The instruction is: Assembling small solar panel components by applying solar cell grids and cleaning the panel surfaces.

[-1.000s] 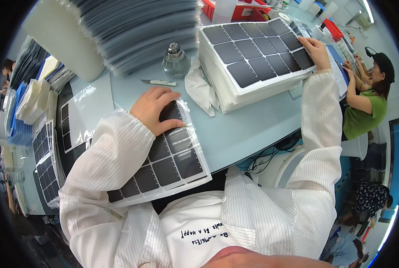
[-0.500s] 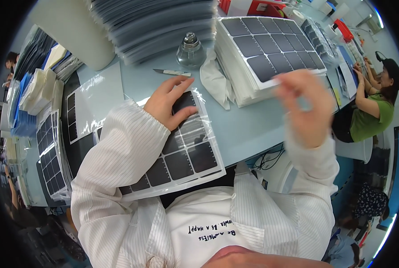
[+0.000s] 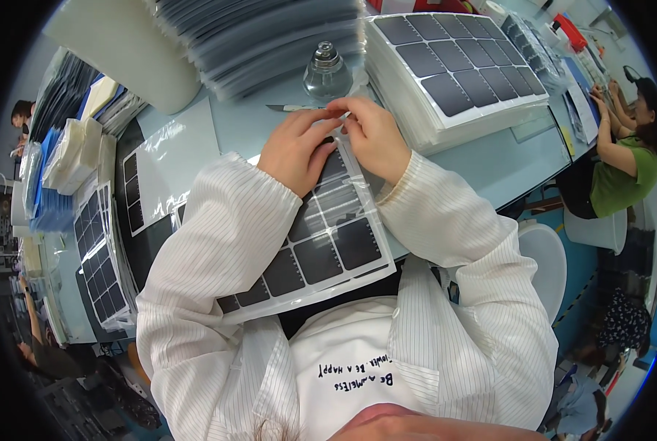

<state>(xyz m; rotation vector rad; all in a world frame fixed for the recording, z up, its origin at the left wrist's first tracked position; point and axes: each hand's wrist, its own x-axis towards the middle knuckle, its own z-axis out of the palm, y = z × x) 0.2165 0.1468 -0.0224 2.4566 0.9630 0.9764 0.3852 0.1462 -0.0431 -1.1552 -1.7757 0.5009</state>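
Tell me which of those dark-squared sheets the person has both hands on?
The sheet lying nearest the person, under the left hand and right hand; the others sit in stacks, untouched.

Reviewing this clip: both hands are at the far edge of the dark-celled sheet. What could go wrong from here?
1. The sheet of dark cells overhangs the table edge toward the lap; it could bend or slide off.
2. The left hand and right hand pinch one edge; the clear film may crease.
3. The blade tool and glass bottle lie just beyond the fingers; a nudge might tip the bottle.
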